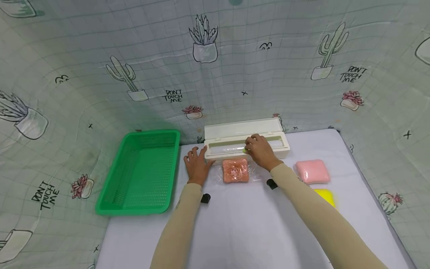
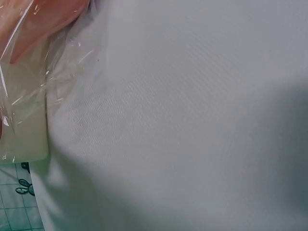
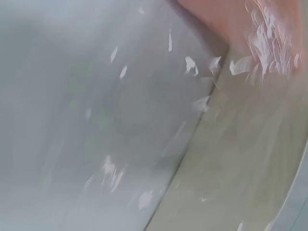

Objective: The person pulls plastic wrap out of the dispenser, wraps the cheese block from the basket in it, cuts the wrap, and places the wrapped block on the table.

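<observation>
A white cling film dispenser [image 1: 217,157] lies at the back of the table, its lid [image 1: 242,128] raised and a film roll [image 1: 226,149] inside. My right hand [image 1: 262,152] pinches a small yellow-green slide cutter [image 1: 244,150] along the dispenser's front. At the left end my left hand [image 1: 196,167] rests with fingers spread, the thumb near the front corner. Just in front sits an orange-pink square block [image 1: 235,171] with clear film [image 1: 254,174] over and around it. Cream dispenser walls show close up in the left wrist view [image 2: 26,130] and right wrist view [image 3: 231,159], under shiny film.
To the left stands a green plastic basket [image 1: 147,211]. A pink block [image 1: 313,172] lies on the right, and a yellow block [image 1: 325,196] is partly hidden by my right sleeve. A patterned curtain [image 1: 235,78] hangs behind the white-covered table [image 1: 242,231].
</observation>
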Demonstrator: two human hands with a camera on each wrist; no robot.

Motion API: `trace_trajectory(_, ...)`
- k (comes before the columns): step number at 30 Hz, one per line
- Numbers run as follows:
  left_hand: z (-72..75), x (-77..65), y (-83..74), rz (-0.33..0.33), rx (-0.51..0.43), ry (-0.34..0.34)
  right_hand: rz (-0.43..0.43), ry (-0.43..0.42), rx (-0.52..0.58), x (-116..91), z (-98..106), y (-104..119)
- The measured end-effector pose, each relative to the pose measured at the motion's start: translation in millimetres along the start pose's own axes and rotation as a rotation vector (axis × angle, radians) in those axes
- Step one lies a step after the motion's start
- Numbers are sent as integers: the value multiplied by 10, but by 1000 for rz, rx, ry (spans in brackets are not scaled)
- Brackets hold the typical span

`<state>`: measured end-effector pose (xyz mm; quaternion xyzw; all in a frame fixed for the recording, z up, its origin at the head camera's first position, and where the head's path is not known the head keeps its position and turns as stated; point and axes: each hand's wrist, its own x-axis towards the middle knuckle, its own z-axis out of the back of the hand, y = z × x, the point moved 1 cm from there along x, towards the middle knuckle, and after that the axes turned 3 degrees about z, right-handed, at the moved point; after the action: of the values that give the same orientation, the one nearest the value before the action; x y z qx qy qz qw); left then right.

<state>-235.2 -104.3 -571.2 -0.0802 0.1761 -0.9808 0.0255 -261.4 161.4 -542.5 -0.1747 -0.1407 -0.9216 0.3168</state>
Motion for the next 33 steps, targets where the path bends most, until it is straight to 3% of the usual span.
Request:
trace_trajectory(7, -3, -39, 114, 5, -37, -3, 26, 8, -46, -95, 0, -140)
trace_trajectory(33, 39, -10, 80, -28, -39, 5, -6, -26, -26, -271, 144, -341)
